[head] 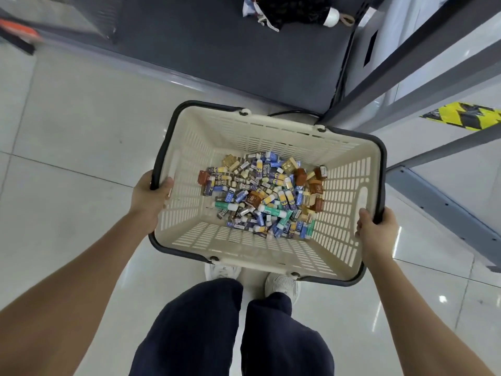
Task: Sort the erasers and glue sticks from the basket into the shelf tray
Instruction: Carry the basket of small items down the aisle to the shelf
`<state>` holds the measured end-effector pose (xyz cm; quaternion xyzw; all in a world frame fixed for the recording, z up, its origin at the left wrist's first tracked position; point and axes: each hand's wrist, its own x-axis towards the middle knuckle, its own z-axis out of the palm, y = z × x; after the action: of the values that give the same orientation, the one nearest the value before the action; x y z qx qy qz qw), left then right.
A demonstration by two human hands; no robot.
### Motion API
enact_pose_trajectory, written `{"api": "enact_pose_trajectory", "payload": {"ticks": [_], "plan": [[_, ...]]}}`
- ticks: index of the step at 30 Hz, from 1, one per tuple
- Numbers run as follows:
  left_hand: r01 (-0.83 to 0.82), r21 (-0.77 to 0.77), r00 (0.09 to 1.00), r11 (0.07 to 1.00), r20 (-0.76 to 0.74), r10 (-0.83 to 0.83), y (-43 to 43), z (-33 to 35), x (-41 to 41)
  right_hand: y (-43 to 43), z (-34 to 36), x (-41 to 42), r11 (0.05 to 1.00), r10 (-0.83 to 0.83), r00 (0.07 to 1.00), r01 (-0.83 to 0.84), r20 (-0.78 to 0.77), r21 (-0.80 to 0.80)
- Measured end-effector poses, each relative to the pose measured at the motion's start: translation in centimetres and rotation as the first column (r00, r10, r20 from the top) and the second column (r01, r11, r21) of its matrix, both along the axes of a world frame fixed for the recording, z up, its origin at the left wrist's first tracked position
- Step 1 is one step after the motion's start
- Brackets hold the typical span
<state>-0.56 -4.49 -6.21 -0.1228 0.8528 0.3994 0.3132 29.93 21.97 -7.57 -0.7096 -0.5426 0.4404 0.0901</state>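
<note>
Cream basket in both curled hands

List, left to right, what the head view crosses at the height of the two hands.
left hand → left wall of the basket → pile of erasers and glue sticks → right wall → right hand

A folded dark umbrella lies on a grey platform, with yellow-black hazard tape at the right and glossy white floor tiles below.

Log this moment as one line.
left hand: grips left rim of cream slatted plastic basket | right hand: grips right rim | contents: mixed pile of erasers and glue sticks | shelf tray: not in view
</note>
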Motion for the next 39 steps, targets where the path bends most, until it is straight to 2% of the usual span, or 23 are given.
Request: {"api": "enact_pose_trajectory", "payload": {"ticks": [6,12,16,22,25,30,33,39], "plan": [[-0.078,-0.057,0.994,0.995,-0.078,0.073,-6.8,12.0,2.1,-4.2,10.3,-1.1,0.993,0.112,0.994,-0.112,0.010,-0.031],[-0.266,-0.091,0.959,0.960,-0.130,0.253,-15.6,26.2,6.8,-7.5,23.5,-2.8,0.929,0.367,0.930,-0.367,0.007,-0.040],[-0.440,-0.089,0.892,0.894,-0.156,0.424,-21.7,34.5,11.1,-9.4,31.9,-6.8,0.791,0.612,0.790,-0.612,-0.035,0.002],[-0.712,-0.040,0.692,0.701,-0.207,0.691,-29.5,41.7,16.4,-15.3,39.8,-15.3,0.511,0.860,0.507,-0.854,-0.064,0.102],[-0.790,-0.012,0.603,0.613,-0.201,0.772,-33.2,43.8,18.6,-20.0,43.1,-19.3,0.404,0.913,0.391,-0.907,-0.115,0.123],[-0.902,-0.023,0.425,0.430,-0.218,0.879,-39.3,46.4,20.9,-28.8,44.9,-25.7,0.204,0.976,0.192,-0.972,-0.102,0.117],[-0.935,0.002,0.345,0.354,-0.220,0.913,-43.3,47.0,21.1,-34.6,44.9,-29.3,0.123,0.990,0.116,-0.989,-0.076,0.088],[-0.975,0.062,0.203,0.214,-0.151,0.968,-50.8,48.6,17.9,-44.5,45.1,-37.0,0.033,0.993,0.024,-0.996,-0.117,0.080]]}}
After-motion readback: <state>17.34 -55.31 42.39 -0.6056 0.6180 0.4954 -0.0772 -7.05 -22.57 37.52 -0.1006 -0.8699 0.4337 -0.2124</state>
